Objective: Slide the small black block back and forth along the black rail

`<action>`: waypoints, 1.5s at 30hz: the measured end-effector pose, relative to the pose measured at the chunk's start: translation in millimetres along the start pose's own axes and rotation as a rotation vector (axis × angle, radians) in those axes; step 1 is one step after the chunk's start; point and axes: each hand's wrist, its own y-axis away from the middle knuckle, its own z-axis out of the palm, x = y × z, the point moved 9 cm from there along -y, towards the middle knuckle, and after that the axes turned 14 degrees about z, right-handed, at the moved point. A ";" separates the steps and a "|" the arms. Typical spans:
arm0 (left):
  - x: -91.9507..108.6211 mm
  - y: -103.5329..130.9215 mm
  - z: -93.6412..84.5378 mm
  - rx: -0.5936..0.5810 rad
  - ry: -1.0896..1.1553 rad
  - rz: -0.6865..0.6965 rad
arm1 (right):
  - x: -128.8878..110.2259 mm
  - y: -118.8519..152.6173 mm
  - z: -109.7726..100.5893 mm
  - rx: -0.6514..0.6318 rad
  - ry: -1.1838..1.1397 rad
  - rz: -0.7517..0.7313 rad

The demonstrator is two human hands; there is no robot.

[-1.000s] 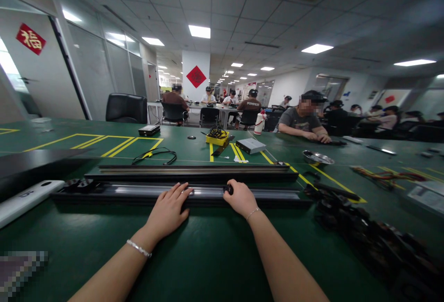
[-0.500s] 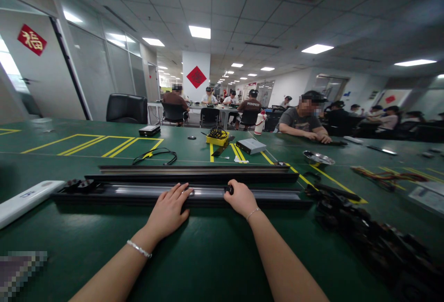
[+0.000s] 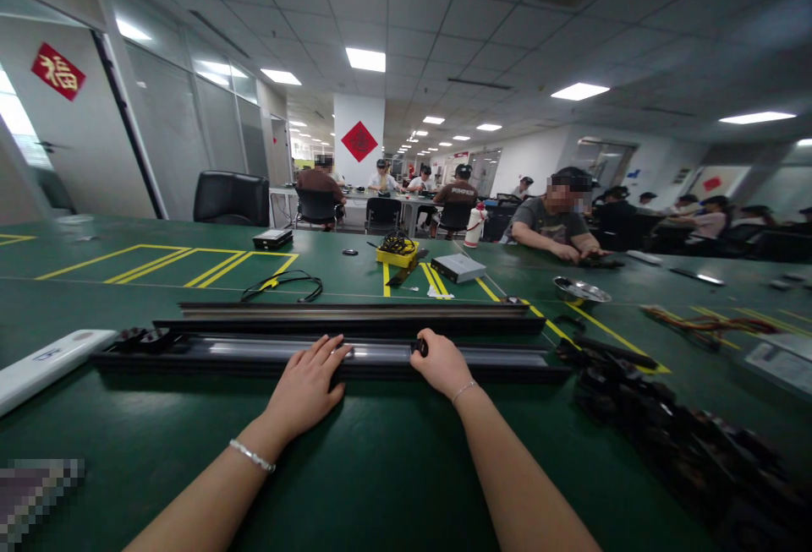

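Observation:
A long black channel [image 3: 254, 351] with a shiny inner strip lies crosswise on the green table [image 3: 393, 467]. My left hand [image 3: 310, 383] rests on its middle, palm down, fingers spread over the strip. To the right, my right hand [image 3: 442, 362] pinches a small black part [image 3: 419, 347] at the channel. Small black pieces [image 3: 143, 336] sit at the channel's left end. Directly behind it lies a second long dark rail [image 3: 355, 315], which neither hand touches.
Dark parts [image 3: 672, 434] are heaped at the right. A white device [image 3: 54, 362] lies at the left. Farther back are a metal bowl [image 3: 582, 289], a grey box [image 3: 458, 268], a yellow tray [image 3: 397, 257] and a cable [image 3: 285, 283]. A person [image 3: 551, 218] sits across the table.
Both my hands keep their places on the channel. Across the table, the seated person's hands and head have shifted slightly.

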 end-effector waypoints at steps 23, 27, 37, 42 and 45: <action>0.3 -0.6 -0.7 -0.003 0.009 -0.008 | 3.5 -1.2 -2.1 -0.016 -0.021 0.007; -0.2 -0.5 -0.8 0.000 0.013 -0.009 | 3.8 -1.8 -1.9 -0.014 -0.021 0.003; 0.1 -0.2 -0.9 0.010 0.005 -0.003 | 7.6 -1.4 -4.5 0.003 0.014 -0.009; -0.7 -0.5 -0.2 -0.004 0.021 -0.014 | 10.0 -2.3 -4.1 -0.009 0.003 0.024; -1.2 -0.5 0.4 -0.012 0.025 -0.019 | 10.9 -2.6 -4.7 -0.012 0.003 0.030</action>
